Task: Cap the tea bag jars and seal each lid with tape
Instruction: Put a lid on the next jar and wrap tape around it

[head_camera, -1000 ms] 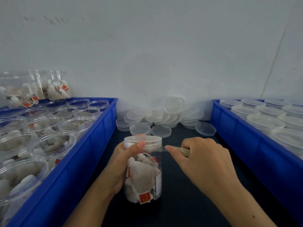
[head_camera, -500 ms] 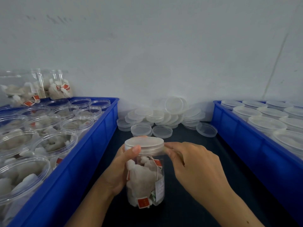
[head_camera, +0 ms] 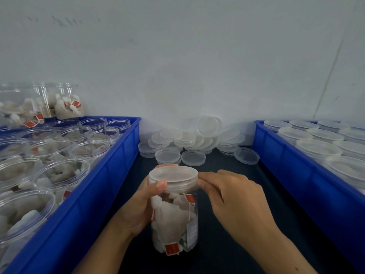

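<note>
Jar [head_camera: 174, 220] of tea bags stands capped on the dark worktop [head_camera: 237, 244] between 2 blue bins. The left hand [head_camera: 141, 206] wraps its side, thumb on the lid [head_camera: 173, 177]. The right hand [head_camera: 234, 196] is just beside it, fingertips pinched against the lid's right edge.

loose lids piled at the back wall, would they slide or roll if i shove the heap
Probably slide and scatter: the loose lids are thin, clear plastic discs in uneven, overlapping stacks, so they look light and slippery. One lid leans on edge against the wall and may well roll or drop flat. They seem stiff enough to keep their shape.
</note>
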A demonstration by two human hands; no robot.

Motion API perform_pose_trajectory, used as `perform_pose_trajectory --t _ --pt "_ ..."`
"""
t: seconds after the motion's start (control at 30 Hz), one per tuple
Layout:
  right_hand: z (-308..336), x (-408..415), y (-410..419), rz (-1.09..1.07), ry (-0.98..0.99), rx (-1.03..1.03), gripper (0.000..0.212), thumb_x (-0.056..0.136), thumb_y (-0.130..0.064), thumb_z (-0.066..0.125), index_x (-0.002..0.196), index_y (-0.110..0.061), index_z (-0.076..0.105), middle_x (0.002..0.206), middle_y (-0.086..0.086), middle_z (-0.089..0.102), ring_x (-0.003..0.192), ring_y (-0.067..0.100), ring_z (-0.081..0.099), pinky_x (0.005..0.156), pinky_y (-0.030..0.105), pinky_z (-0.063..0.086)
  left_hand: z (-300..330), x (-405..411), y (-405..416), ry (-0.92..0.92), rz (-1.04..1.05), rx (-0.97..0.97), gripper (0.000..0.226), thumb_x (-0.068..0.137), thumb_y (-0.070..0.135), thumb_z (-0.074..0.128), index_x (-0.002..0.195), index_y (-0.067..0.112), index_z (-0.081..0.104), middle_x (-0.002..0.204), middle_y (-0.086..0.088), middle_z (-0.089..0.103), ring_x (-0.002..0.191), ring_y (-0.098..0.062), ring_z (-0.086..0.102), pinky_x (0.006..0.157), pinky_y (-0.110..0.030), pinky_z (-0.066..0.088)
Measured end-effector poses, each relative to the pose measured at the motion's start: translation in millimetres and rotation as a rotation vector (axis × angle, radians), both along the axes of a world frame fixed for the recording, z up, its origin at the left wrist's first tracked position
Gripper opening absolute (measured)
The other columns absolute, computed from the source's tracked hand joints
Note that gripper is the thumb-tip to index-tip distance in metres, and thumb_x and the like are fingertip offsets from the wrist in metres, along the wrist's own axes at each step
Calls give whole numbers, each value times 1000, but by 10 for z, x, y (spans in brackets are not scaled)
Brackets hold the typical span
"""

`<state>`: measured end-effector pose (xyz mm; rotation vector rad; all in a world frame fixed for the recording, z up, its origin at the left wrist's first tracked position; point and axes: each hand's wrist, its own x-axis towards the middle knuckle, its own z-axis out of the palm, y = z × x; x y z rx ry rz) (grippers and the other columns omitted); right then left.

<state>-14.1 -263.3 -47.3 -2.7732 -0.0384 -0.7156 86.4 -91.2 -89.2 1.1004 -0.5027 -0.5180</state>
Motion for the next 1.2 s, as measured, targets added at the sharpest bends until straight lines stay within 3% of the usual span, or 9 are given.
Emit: perform_pose_trajectory --t 0.1,0.3,0.47,0.63,0.77,1.0,1.1,1.2 --pt "4 4 0 24 -1 14 32 99 -47 33 122 -47 56 80 -11 54 74 8 53 61 16 41 8 -6 24 -50 -24 -4 106 14 45 97 107 13 57 90 -5 76 82 -18 74 63 -24 58" --pt "-15 32 -35 93 46 157 46 91 -54 23 124 -49 55 97 -12 66 90 7 58 80 28 51 37 4 34 -112 -79 6 118 26 43 97 125 5 45 109 -13 69 100 -25 67 80 -31 57" --pt "8 12 -61 99 3 149 69 78 -64 10 127 -46 55 100 -11 67 92 8 60 81 27 51 10 1 -15 -91 -38 17 114 26 53 95 121 9 50 102 -9 73 92 -22 71 74 -29 58" --pt "69 -19 -105 45 -133 18 39 92 -44 38 120 -36 64 68 -9 57 59 8 54 55 30 51 -18 58 -12 -57 69 52 116 22 62 91 117 7 54 99 -15 70 83 -24 69 73 -33 59" --pt "85 -32 -107 28 -203 -13 31 91 -35 48 112 -29 70 60 -10 53 49 8 49 44 30 48 -17 59 -14 -66 65 80 117 24 65 89 120 8 54 102 -15 69 83 -22 69 73 -33 58" --pt "27 -8 -61 8 -183 34 37 91 -42 39 111 -35 69 64 -9 56 54 8 52 48 26 46 -9 43 -39 -55 36 52 113 21 62 91 115 11 56 94 -8 74 84 -21 71 71 -30 59" --pt "35 3 -23 1 -125 67 35 94 -44 39 117 -42 64 74 -8 61 65 10 57 58 26 48 -32 42 -36 -45 41 35 113 20 61 92 114 11 55 92 -7 75 82 -19 72 67 -26 58" --pt "75 -37 -9 -3 -102 44 31 96 -42 40 116 -44 63 77 -9 62 69 9 58 62 26 50 -41 56 -32 -70 102 66 120 25 67 88 121 4 52 102 -18 71 86 -26 70 72 -34 60"
